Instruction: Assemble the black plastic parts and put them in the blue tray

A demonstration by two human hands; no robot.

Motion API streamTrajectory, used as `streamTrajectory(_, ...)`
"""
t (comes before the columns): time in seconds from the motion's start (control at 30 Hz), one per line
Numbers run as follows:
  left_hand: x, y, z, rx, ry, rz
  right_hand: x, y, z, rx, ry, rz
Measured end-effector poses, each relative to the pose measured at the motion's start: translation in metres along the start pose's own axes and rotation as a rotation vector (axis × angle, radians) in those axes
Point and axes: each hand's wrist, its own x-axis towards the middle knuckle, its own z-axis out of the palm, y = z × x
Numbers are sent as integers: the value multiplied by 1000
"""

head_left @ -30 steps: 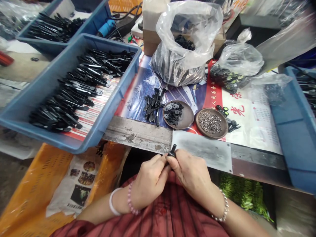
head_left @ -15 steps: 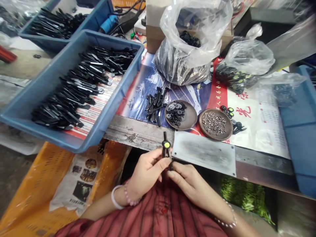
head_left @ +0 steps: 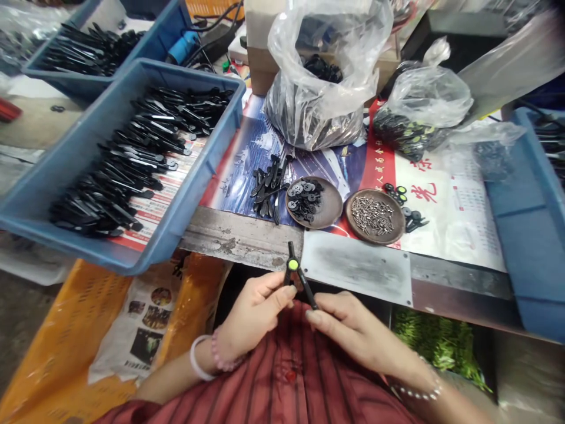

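A small black two-legged plastic piece with a yellow-green round cap at its joint (head_left: 292, 272) is held in front of my lap, below the bench edge. My left hand (head_left: 253, 315) pinches its left leg with thumb and fingers closed. My right hand (head_left: 353, 333) grips the tip of the right leg, which is spread outward. A small pile of black plastic arms (head_left: 268, 189) lies on the bench just beyond, beside a brown dish of black round caps (head_left: 313, 203) and a brown dish of small metal pins (head_left: 375, 216).
A blue tray (head_left: 194, 182) full of black plastic arms overhangs the bench at left, with a second blue tray (head_left: 66, 79) behind it. Clear bags of black parts (head_left: 322, 88) (head_left: 424, 112) stand at the back. Another blue bin (head_left: 525, 235) is at right. An orange crate (head_left: 57, 341) sits below left.
The piece went from folded between both hands to upright with its yellow cap showing. Its two legs have since been pulled apart, the right leg swinging outward.
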Motion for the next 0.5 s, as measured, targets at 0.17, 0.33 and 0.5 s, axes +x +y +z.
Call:
streamTrajectory(0.17, 11, -14, 16, -25, 129, 92, 19, 11, 41, 62, 268, -64)
streamTrajectory(0.33, 9, -7, 6, -61, 65, 56, 20, 13, 30, 75, 184, -52)
streamTrajectory(0.5, -2, 1, -14, -124, -149, -91, -2, 5, -12, 34, -62, 24)
